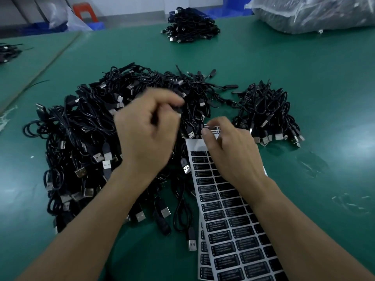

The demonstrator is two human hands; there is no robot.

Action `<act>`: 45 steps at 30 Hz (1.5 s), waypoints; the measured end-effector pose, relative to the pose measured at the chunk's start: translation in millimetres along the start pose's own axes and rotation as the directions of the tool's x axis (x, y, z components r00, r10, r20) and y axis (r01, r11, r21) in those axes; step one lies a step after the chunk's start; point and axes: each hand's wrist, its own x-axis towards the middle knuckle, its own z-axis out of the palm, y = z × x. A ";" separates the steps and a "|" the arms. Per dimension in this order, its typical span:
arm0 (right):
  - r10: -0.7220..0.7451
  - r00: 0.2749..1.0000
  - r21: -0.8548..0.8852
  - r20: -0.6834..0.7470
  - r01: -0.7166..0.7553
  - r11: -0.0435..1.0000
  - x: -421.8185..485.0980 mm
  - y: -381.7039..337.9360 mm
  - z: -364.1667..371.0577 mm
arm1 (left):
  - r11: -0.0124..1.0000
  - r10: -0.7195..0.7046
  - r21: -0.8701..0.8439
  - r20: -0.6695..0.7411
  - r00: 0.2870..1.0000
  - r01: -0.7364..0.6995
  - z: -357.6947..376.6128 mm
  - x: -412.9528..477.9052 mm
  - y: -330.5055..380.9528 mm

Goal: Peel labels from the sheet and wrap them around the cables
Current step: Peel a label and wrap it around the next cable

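The left hand hung over the big tangled pile of cables, thin glossy black cords with boxy silver USB plugs. Its fingers were curled tight with the tips against the strands, but blur hid whether they gripped one. The right hand rested on the far end of the label sheet, thumb and forefinger pinched together on a small black label at the sheet's top edge. The sheet was a long, slick silvery-white backing strip carrying rows of rounded black rectangles with pale print. It lay flat on the matte green counter, just beside the pile. A smaller heap of cables sat to the right, and another heap lay well apart near the far edge. A crinkled clear plastic bag bulged at the far right corner.
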 end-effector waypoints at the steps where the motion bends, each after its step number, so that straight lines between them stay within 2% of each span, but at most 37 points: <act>1: -0.013 0.999 0.032 -0.030 0.014 0.999 0.1 0.3 -1.0 | 0.993 0.107 0.035 0.077 0.991 -0.110 0.4 -6.6 2.5; 3: -0.072 0.997 0.089 -0.030 0.075 0.993 -0.9 0.9 -4.3 | 0.968 0.239 0.025 0.191 0.952 -0.248 4.1 -21.3 7.0; 5: -0.147 0.989 0.095 0.008 0.145 0.985 -2.3 0.4 -6.1 | 0.949 0.311 -0.033 0.263 0.913 -0.314 10.0 -33.3 10.6; 7: -0.193 0.981 0.085 -0.008 0.193 0.978 -2.6 1.0 -4.5 | 0.936 0.349 -0.080 0.347 0.871 -0.343 14.9 -41.4 12.1; 9: -0.193 0.976 0.124 -0.096 0.204 0.971 -2.2 4.8 -0.9 | 0.947 0.320 -0.111 0.436 0.841 -0.303 14.2 -43.9 10.6; 10: -0.180 0.973 0.146 -0.142 0.201 0.969 -2.0 7.3 0.8 | 0.963 0.270 -0.133 0.460 0.846 -0.236 12.1 -43.5 8.9; 12: -0.179 0.957 0.163 -0.226 0.218 0.962 -2.1 10.1 2.0 | 0.982 0.105 -0.189 0.427 0.898 -0.026 7.6 -40.0 6.5; 14: -0.214 0.933 0.146 -0.289 0.264 0.953 -1.9 9.5 2.1 | 0.944 -0.162 -0.223 0.334 0.928 0.245 6.7 -34.1 2.3; 15: -0.251 0.923 0.120 -0.291 0.296 0.948 -2.0 9.6 2.0 | 0.896 -0.315 -0.213 0.312 0.896 0.390 7.9 -30.8 -0.4; 17: -0.327 0.916 0.098 -0.231 0.356 0.929 -4.0 8.2 1.1 | 0.763 -0.569 -0.136 0.323 0.756 0.632 9.9 -24.6 -6.4; 19: -0.394 0.908 0.127 -0.143 0.411 0.903 -5.9 5.1 -1.7 | 0.638 -0.691 -0.122 0.345 0.635 0.761 8.4 -19.2 -10.8; 20: -0.427 0.897 0.131 -0.111 0.439 0.889 -6.2 3.2 -3.5 | 0.604 -0.711 -0.133 0.354 0.607 0.786 7.3 -16.7 -11.5; 26: -0.512 0.858 0.178 0.032 0.499 0.848 -6.6 -1.7 -6.7 | 0.562 -0.712 -0.199 0.379 0.592 0.803 7.5 -9.7 -7.7; 28: -0.467 0.884 0.231 0.024 0.450 0.863 -7.1 -1.5 -6.4 | 0.549 -0.704 -0.244 0.380 0.600 0.799 5.9 -7.8 -6.7; 31: -0.298 0.954 0.282 0.020 0.280 0.918 -4.9 2.0 -6.4 | 0.522 -0.742 -0.267 0.325 0.586 0.810 1.1 -4.6 -8.1; 34: -0.194 0.975 0.055 0.108 0.189 0.980 -2.3 10.6 -7.7 | 0.478 -0.754 -0.317 0.330 0.567 0.819 -1.7 -2.2 -8.7; 37: -0.125 0.975 -0.142 0.185 0.153 0.978 -1.4 14.7 -9.4 | 0.528 -0.715 -0.291 0.355 0.603 0.798 -4.5 0.7 -8.5; 40: -0.069 0.972 -0.194 0.224 0.114 0.974 -1.6 13.4 -12.1 | 0.576 -0.701 -0.241 0.346 0.623 0.781 -7.9 4.9 -7.4; 45: -0.090 0.971 -0.198 0.222 0.136 0.971 -2.4 16.3 -14.7 | 0.655 -0.661 -0.130 0.379 0.648 0.744 -7.4 5.5 -7.9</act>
